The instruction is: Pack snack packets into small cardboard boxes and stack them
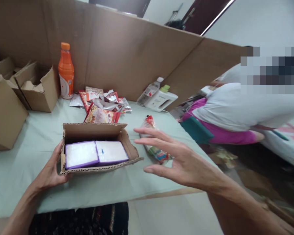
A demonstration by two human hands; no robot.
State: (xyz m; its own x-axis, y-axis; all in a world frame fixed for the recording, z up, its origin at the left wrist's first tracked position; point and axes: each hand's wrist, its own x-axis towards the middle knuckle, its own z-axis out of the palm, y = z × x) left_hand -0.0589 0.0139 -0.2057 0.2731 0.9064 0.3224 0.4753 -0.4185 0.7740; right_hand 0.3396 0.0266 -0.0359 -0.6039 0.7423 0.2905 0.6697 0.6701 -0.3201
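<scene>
An open cardboard box (pixel 93 170) sits near the front of the cloth-covered table, with two white packs edged in purple (pixel 82 154) lying side by side in it. My left hand (pixel 52 169) grips the box's left end, thumb at the front and fingers partly hidden behind the wall. To the right of the box, my right hand (pixel 171 153) is held in the air with fingers stretched and thumb apart, holding nothing. Beneath and behind it lies a clear plastic packet (pixel 150 122) with red and green print, partly covered by the hand.
Several snack packets (pixel 103 114) are heaped behind the box. An orange drink bottle (pixel 66 73) stands beside open cardboard boxes (pixel 39 88) at left. A clear bottle (pixel 149 91) leans near a white jug (pixel 160 100). A cardboard partition (pixel 137 55) runs behind; another person sits at right.
</scene>
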